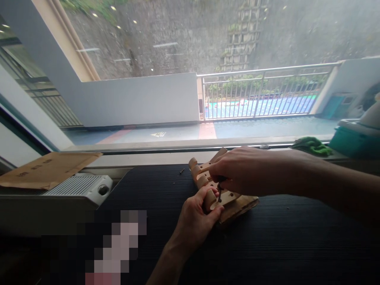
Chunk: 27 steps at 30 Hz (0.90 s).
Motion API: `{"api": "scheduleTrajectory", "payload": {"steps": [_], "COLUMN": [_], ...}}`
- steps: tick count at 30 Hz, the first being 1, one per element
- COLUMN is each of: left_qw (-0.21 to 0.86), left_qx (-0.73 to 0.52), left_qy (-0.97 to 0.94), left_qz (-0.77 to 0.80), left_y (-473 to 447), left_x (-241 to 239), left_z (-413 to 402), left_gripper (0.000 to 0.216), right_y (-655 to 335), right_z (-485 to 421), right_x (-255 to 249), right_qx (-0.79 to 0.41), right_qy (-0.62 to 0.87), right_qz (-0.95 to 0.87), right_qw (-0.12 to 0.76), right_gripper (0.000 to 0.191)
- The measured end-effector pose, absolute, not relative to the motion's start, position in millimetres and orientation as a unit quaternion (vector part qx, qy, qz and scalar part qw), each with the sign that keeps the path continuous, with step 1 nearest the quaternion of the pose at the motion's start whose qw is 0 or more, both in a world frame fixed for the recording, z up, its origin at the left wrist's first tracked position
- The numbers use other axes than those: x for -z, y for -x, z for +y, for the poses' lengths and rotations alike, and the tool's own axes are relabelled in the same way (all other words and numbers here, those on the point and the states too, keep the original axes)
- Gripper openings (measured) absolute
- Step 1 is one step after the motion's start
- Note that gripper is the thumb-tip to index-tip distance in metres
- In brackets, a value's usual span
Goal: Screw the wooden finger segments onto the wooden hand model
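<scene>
A pale wooden piece with rounded pegs and drilled holes (230,196) rests on the dark table, over a flat brownish board (246,204). My left hand (194,215) is closed around its near left peg, the thumb lying along the front edge. A screwdriver (219,192) stands nearly upright in my right hand (237,168), its handle mostly hidden by the fingers. Its tip meets the wood at a hole close to my left thumb; whether a screw sits there, I cannot tell. A small dark screw (182,171) lies on the table left of the wood.
Left of the black table (154,198) is a white radiator (97,188) with a brown envelope (47,168) on top. A window sill runs behind the table. A green cloth (311,146) and a teal container (347,138) are at the far right. A blurred patch covers the lower left.
</scene>
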<state>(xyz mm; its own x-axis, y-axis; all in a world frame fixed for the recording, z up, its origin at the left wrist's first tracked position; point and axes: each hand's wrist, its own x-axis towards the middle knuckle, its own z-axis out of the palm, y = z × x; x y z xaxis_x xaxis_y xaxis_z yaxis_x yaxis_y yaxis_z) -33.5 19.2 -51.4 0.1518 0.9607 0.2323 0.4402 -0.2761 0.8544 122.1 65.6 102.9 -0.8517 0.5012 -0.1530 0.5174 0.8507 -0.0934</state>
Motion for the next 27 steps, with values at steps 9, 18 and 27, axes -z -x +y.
{"api": "scheduleTrajectory", "payload": {"steps": [9,18,27], "left_qw": [0.325,0.312,0.316], "left_qx": [-0.4,-0.413,-0.398], "left_qy": [-0.688,-0.683,-0.69], "left_qz": [0.511,0.516,0.516], "left_y": [32.8,32.3,32.3], "left_x": [51.1,52.3,49.1], "left_z": [19.2,19.4,19.0], "left_gripper": [0.023,0.026,0.02], "right_y": [-117.6,-124.7,-121.6], "right_z": [68.2,68.0,65.5], "right_x": [-95.0,-107.6,-97.7], "right_qx": [0.03,0.042,0.05], "right_qy": [-0.277,-0.299,-0.286], "right_qz": [0.959,0.952,0.956], "right_qw": [0.05,0.053,0.043], "right_gripper": [0.009,0.014,0.009]}}
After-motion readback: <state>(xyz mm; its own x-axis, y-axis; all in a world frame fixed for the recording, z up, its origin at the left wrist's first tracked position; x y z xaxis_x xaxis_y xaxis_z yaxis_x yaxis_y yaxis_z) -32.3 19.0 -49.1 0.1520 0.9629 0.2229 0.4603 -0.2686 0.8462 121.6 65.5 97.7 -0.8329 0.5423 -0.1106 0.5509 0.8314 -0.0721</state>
